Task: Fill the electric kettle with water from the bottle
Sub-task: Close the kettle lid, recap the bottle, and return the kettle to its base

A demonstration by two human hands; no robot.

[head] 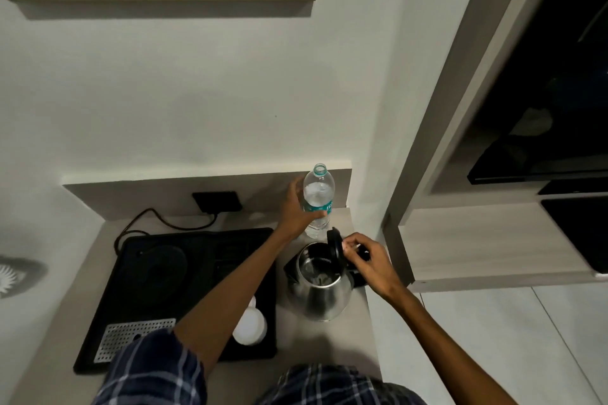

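Currently left hand (pixel 296 210) grip closed round uncapped bottle (pixel 318 200), upright behind steel kettle (pixel 317 283) on grey tabletop (pixel 329 339). Right hand (pixel 368 261) fingers pinch raised kettle lid (pixel 335 245). Black tray (pixel 184 273) left; white wall (pixel 197 92) behind.

One wide-angle camera is riding on the person's head, looking forward and steeply down over the counter (pixel 329 339) toward the white wall (pixel 197 92). It is sitting close enough that both forearms are reaching up from the lower edge, with the frame's edges bending the cabinet (pixel 460 108) at right.
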